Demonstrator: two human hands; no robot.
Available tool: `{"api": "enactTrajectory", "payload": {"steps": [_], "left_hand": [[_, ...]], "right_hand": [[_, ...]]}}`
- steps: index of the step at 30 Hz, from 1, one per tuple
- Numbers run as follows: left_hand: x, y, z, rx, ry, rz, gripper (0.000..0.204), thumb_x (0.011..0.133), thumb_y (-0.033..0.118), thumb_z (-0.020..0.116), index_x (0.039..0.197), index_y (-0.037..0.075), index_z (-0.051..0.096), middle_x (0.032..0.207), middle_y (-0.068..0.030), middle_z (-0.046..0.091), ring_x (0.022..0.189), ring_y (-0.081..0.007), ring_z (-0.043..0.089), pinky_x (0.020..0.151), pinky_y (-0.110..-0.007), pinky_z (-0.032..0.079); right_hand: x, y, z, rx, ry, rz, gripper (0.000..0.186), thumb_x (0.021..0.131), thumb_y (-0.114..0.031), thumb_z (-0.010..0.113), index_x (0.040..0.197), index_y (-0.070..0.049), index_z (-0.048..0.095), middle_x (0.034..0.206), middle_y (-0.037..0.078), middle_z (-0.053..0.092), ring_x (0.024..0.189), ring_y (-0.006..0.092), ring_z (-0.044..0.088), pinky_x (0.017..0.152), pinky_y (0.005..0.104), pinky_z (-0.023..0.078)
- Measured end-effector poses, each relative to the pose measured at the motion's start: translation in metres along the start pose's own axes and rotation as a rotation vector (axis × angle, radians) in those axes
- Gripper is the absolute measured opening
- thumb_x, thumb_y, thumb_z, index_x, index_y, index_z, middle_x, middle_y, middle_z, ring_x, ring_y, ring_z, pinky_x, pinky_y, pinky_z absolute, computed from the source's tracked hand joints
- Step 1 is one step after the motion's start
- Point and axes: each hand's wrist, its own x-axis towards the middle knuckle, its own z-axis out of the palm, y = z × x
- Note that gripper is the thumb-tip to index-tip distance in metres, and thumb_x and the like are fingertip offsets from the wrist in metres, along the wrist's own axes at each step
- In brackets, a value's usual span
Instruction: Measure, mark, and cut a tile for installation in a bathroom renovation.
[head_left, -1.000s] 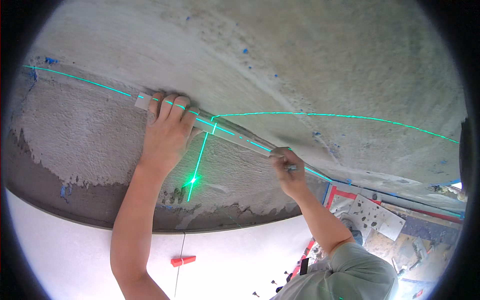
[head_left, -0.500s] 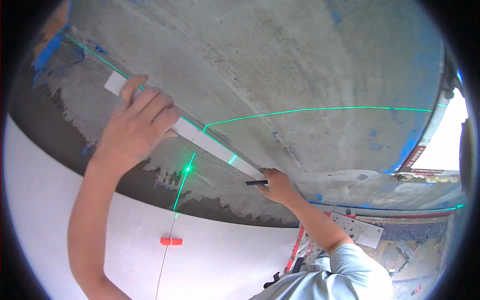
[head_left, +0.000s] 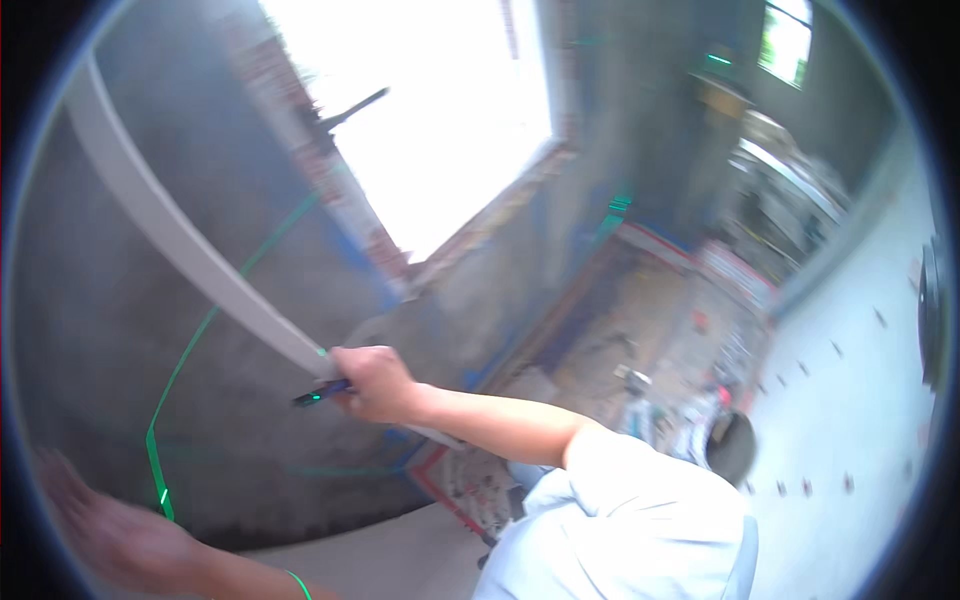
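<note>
R hand point(head_left: 378, 385): L of ctr; we find it closed in a grip on a long pale strip point(head_left: 190, 240) and a dark pen point(head_left: 318, 394).
Pen pos.: sticks out of the R fist twd L, green glint on it.
Strip pos.: runs diag. from upper L rim of frame down to the R fist; we can't tell if it touches the grey wall point(head_left: 95, 330) behind.
L hand point(head_left: 125, 535): lower L, blurred; we read it as open, fingers extended, well apart from strip.
Laser: green line point(head_left: 180, 363) on wall, visible either side of strip.
Window: bright window opening point(head_left: 440, 100), upper ctr, rough reddish edges.
Floor: we note littered floor point(head_left: 590, 320), R of ctr; bucket point(head_left: 733, 448) w/ dark mouth, lower R.
Far R: pale wall point(head_left: 850, 400) w/ small dark pegs, approx. in rows.
</note>
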Motion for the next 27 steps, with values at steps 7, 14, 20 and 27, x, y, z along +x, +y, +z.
{"api": "enactTrajectory", "payload": {"steps": [7, 14, 20, 27], "left_hand": [[-0.407, 0.275, 0.124, -0.809, -0.885, -1.38, 0.075, 0.091, 0.014, 0.077, 0.158, 0.006, 0.042, 0.153, -0.0184, 0.049, 0.143, -0.0323, 0.047, 0.121, -0.048, 0.034], [-0.449, 0.434, 0.229, -0.854, -1.204, -1.102, 0.108, 0.074, 0.024, 0.093, 0.159, -0.001, 0.032, 0.157, -0.028, 0.042, 0.145, -0.0428, 0.042, 0.123, -0.048, 0.033], [-0.397, 0.566, 0.385, -1.02, -1.219, -0.772, 0.107, 0.068, 0.027, 0.095, 0.154, -0.004, 0.039, 0.15, -0.0272, 0.049, 0.141, -0.0435, 0.046, 0.118, -0.05, 0.037], [-0.36, 0.788, 0.574, -1.345, -1.384, -1.115, 0.028, 0.086, 0.015, 0.086, 0.104, -0.001, 0.071, 0.079, -0.0035, 0.069, 0.073, -0.0092, 0.061, 0.069, -0.029, 0.053]], "right_hand": [[-0.023, -0.01, -0.209, -0.377, 0.3, 0.078, 0.03, 0.078, -0.015, 0.081, 0.095, -0.003, 0.059, 0.076, 0.019, 0.064, 0.076, 0.0434, 0.067, 0.065, 0.0468, 0.053], [-0.056, -0.009, -0.383, -0.338, 0.512, 0.279, 0.024, 0.09, -0.02, 0.077, 0.089, -0.002, 0.061, 0.068, 0.016, 0.062, 0.063, 0.0336, 0.067, 0.059, 0.0411, 0.048], [-0.094, 0.013, -0.587, -0.325, 0.632, 0.452, 0.032, 0.096, -0.027, 0.077, 0.082, -0.004, 0.061, 0.062, 0.001, 0.055, 0.061, 0.0064, 0.05, 0.057, 0.0312, 0.042], [-0.136, 0.103, -0.864, -0.255, 0.812, 0.517, 0.039, 0.098, -0.028, 0.078, 0.07, -0.006, 0.061, 0.062, -0.005, 0.055, 0.059, 0.0058, 0.049, 0.057, 0.0286, 0.04]]}}
